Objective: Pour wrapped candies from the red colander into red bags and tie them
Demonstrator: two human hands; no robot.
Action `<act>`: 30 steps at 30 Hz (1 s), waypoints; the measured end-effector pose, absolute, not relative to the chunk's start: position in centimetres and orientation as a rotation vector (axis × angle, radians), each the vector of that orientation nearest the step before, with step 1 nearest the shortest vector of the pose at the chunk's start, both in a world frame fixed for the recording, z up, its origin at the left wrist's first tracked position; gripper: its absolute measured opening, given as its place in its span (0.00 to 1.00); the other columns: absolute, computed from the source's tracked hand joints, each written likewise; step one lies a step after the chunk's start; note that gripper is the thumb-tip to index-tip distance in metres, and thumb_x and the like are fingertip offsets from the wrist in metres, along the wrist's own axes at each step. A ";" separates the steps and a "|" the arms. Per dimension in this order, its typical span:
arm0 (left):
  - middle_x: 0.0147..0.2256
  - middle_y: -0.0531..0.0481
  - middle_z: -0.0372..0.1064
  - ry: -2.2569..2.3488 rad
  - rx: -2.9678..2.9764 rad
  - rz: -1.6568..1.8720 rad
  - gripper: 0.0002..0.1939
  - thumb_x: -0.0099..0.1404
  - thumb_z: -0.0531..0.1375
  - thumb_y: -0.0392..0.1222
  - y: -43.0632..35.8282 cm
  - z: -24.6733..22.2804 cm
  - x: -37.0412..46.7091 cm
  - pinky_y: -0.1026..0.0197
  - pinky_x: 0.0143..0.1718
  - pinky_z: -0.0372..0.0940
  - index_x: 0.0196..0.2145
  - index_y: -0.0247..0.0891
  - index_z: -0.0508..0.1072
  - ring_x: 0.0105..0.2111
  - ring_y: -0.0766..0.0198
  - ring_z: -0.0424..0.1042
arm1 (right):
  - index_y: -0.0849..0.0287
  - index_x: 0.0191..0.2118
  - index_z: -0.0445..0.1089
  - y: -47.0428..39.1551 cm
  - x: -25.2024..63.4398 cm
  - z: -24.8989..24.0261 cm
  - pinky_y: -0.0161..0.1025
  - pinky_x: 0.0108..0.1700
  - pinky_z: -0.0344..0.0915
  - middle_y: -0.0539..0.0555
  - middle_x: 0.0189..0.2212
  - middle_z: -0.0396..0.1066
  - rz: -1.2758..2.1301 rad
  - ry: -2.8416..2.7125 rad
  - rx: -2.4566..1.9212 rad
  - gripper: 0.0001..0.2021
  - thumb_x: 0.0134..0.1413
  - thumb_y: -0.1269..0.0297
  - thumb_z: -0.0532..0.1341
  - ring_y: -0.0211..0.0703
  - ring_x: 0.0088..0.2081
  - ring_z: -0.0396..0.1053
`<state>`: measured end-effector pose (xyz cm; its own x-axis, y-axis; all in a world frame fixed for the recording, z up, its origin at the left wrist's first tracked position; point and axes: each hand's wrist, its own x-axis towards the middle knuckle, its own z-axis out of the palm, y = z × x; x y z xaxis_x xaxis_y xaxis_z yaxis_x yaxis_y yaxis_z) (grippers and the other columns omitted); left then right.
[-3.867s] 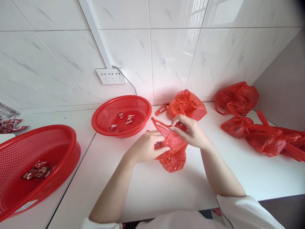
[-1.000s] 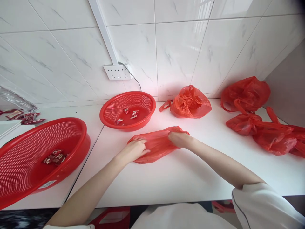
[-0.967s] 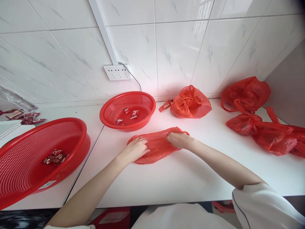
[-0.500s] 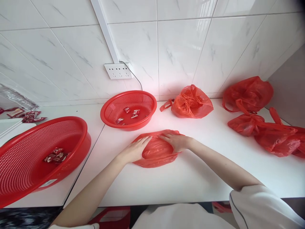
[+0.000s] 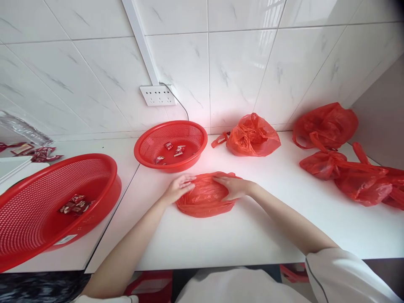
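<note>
A red plastic bag (image 5: 206,204) lies on the white table in front of me, its mouth spread wide and facing up. My left hand (image 5: 178,188) is at the bag's left rim, fingers apart and slightly curled; whether it touches the film I cannot tell. On the right side, my right hand (image 5: 232,187) rests with outstretched fingers against the inside of the bag, its thumb pointing toward me. Just behind the bag stands a small red mesh basket (image 5: 145,158) with a few wrapped packets (image 5: 179,150) on its bottom.
A larger red basket (image 5: 107,176) holding several wrapped packets (image 5: 75,205) stands at the left. Another red bag (image 5: 254,136) sits by the wall, and tied red bags (image 5: 361,185) lie at the right. A socket panel (image 5: 158,95) with a cable is on the tiled wall.
My left hand has drawn back from inside the bag to its upper left rim, and its fingers have lifted. The right hand stays nearly in place. The bag's near edge has shifted slightly.
</note>
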<state>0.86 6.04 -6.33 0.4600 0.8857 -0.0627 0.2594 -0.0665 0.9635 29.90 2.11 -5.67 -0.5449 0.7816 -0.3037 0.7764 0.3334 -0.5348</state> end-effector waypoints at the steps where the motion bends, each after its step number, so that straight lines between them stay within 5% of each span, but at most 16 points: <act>1: 0.48 0.35 0.73 1.066 1.329 0.821 0.29 0.58 0.63 0.59 6.4 -5.9 0.8 0.48 0.55 0.65 0.48 0.34 0.69 0.53 0.50 0.72 | 0.57 0.71 0.45 1.9 29.7 -5.2 0.52 0.63 0.56 0.59 0.70 0.44 0.985 -2.526 -1.454 0.45 0.52 0.48 0.63 0.60 0.67 0.51; 5: 0.38 0.29 0.75 1.142 0.625 0.903 0.35 0.60 0.56 0.68 8.0 -3.7 0.7 0.57 0.38 0.75 0.43 0.29 0.68 0.42 0.48 0.78 | 0.55 0.62 0.64 1.0 28.6 -2.6 0.48 0.58 0.62 0.57 0.59 0.67 0.865 -2.448 -1.225 0.26 0.65 0.46 0.51 0.52 0.58 0.66; 8: 0.36 0.34 0.76 1.092 0.509 1.002 0.19 0.65 0.55 0.51 8.8 -2.6 1.2 0.61 0.31 0.75 0.44 0.30 0.68 0.40 0.51 0.79 | 0.55 0.56 0.70 0.5 27.6 -0.3 0.45 0.51 0.67 0.56 0.52 0.74 0.764 -2.472 -1.079 0.21 0.65 0.50 0.54 0.50 0.50 0.72; 10: 0.33 0.40 0.75 1.059 0.486 1.113 0.11 0.62 0.53 0.37 9.1 -2.4 1.9 0.62 0.30 0.75 0.41 0.32 0.69 0.37 0.55 0.79 | 0.55 0.53 0.71 0.3 27.1 1.2 0.44 0.49 0.68 0.56 0.50 0.75 0.670 -2.461 -1.023 0.18 0.65 0.53 0.55 0.49 0.48 0.73; 13: 0.29 0.47 0.74 1.039 0.522 1.221 0.08 0.58 0.51 0.30 9.0 -2.7 3.0 0.62 0.33 0.75 0.34 0.35 0.68 0.31 0.63 0.77 | 0.56 0.52 0.71 0.3 26.9 3.2 0.43 0.50 0.68 0.55 0.48 0.76 0.587 -2.390 -0.980 0.16 0.65 0.55 0.55 0.47 0.47 0.74; 20: 0.33 0.48 0.74 0.939 0.668 1.325 0.01 0.53 0.56 0.35 7.1 -3.5 4.3 0.57 0.40 0.74 0.26 0.36 0.65 0.38 0.60 0.75 | 0.56 0.52 0.72 1.2 27.9 4.1 0.40 0.47 0.69 0.55 0.45 0.77 0.550 -2.249 -1.022 0.14 0.64 0.61 0.57 0.44 0.45 0.75; 30: 0.31 0.50 0.74 0.952 0.759 1.271 0.12 0.45 0.61 0.38 4.5 -4.4 5.0 0.49 0.42 0.72 0.32 0.37 0.70 0.42 0.49 0.76 | 0.58 0.50 0.72 3.2 28.7 2.2 0.44 0.46 0.69 0.59 0.45 0.75 0.315 -2.303 -1.161 0.13 0.65 0.61 0.55 0.48 0.45 0.73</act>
